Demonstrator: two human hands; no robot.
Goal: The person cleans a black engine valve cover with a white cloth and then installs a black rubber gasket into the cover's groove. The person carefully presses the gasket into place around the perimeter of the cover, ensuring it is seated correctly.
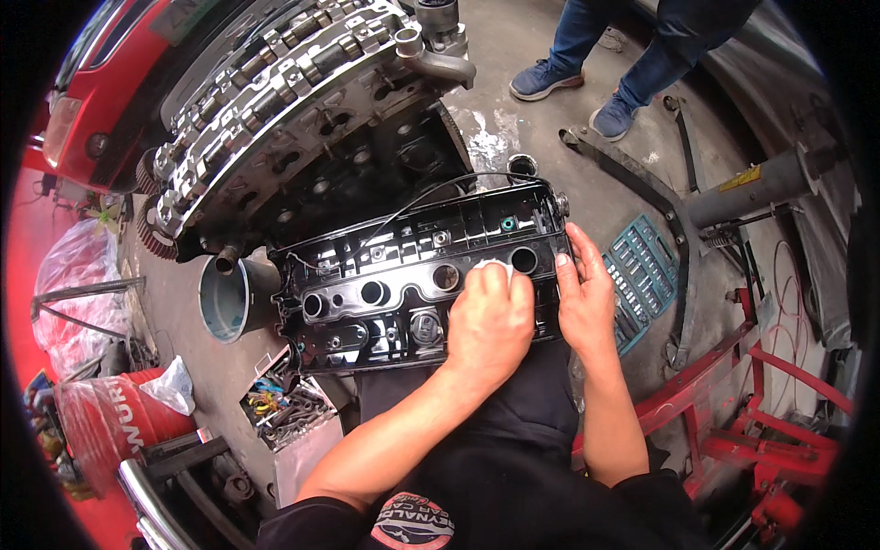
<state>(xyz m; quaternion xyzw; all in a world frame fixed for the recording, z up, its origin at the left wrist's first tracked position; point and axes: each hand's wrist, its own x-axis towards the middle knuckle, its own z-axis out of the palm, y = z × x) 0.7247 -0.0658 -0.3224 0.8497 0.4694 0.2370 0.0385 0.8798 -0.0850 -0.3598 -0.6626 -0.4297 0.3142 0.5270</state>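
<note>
A black engine valve cover (pixel 401 291) lies across my lap, its ribbed inner side and round spark plug tubes facing up. My left hand (pixel 490 321) is closed over its right half, knuckles up. A bit of white cloth (pixel 496 263) shows at the fingers, mostly hidden by them. At the right end, my right hand (pixel 587 298) grips the cover's edge, thumb on top. Just beyond the cover stands an engine (pixel 316 137) with its camshafts (pixel 284 78) exposed. A thin black cable or hose (pixel 403 207) runs across the cover's far side.
A socket set (pixel 644 275) in a teal case lies at the right, near a black-legged stand (pixel 632 174). Red metal frames (pixel 724 394) are at lower right. A grey bucket (pixel 227 298), a toolbox (pixel 293 403) and a red drum (pixel 115 412) stand left. Another person's shoes (pixel 547 80) are beyond.
</note>
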